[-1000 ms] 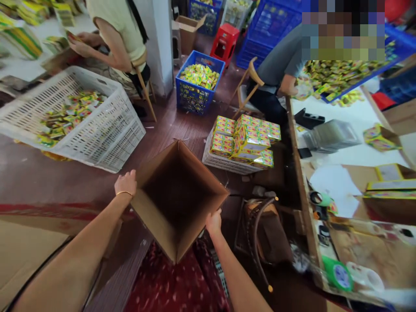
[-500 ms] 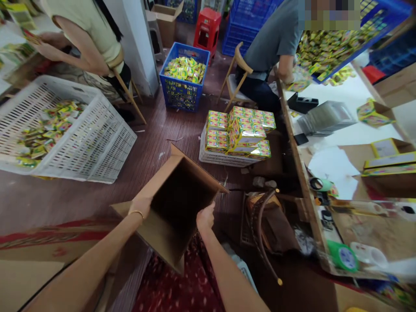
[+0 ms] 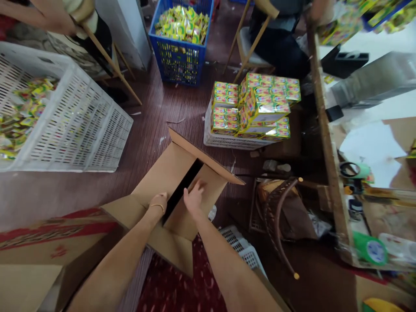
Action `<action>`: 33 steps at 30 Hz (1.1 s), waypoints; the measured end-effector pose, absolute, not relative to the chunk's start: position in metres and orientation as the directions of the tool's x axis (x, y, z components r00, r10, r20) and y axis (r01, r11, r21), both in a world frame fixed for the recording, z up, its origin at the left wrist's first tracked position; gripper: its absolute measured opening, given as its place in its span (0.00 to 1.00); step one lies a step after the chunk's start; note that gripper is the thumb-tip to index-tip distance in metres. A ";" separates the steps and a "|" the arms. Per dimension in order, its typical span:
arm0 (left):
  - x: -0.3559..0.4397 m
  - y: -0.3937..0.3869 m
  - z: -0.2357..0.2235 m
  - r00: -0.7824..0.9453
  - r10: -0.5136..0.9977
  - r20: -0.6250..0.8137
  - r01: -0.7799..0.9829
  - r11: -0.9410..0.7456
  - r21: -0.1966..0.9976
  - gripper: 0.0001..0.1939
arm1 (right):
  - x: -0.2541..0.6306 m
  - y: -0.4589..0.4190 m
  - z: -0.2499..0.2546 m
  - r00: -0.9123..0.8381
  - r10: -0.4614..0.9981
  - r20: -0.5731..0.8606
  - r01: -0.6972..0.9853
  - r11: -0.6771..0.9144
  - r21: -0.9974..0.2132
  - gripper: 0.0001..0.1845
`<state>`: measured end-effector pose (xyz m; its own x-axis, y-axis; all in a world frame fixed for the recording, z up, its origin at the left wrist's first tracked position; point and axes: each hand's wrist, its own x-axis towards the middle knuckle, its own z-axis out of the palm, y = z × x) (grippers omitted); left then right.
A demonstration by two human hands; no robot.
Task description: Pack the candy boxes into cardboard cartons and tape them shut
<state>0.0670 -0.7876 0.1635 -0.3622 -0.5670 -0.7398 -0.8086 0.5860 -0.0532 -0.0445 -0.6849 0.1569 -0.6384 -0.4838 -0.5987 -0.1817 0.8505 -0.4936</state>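
A brown cardboard box (image 3: 182,249) stands in front of me. Two of its flaps lean inward from either side, with a narrow dark gap between them, while the far and near flaps stick outward. With fingers curled at the gap, my left hand (image 3: 158,203) grips the edge of the left flap (image 3: 156,171); a bracelet circles that wrist. On the right flap (image 3: 211,184) rests my right hand (image 3: 194,197), thumb and fingers apart, slightly blurred.
Yellow printed packs (image 3: 266,104) are stacked on a white crate. A white basket (image 3: 94,130) and a blue basket (image 3: 180,60) hold small packets. A curved-back chair (image 3: 282,216) and worktable (image 3: 331,173) are on the right. Two co-workers sit at the back.
My hands have moved from the box's outer sides to its middle, and two flaps now fold inward over the opening. The view has tilted down.
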 end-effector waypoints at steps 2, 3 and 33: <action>0.056 -0.790 0.149 -0.355 -0.533 -0.768 -0.801 0.597 -0.044 0.16 | -0.037 -0.681 0.153 -0.572 -0.654 -0.495 -0.400 0.750 -0.527 0.45; 0.051 -0.792 0.144 -0.356 -0.518 -0.778 -0.798 0.601 -0.034 0.15 | -0.036 -0.680 0.150 -0.514 -0.719 -0.468 -0.496 0.694 -0.522 0.46; 0.018 -0.807 0.092 -0.760 -0.644 -0.085 -0.634 0.708 0.310 0.24 | -0.197 -0.683 0.225 -0.534 -0.838 0.109 -0.793 0.453 -0.408 0.31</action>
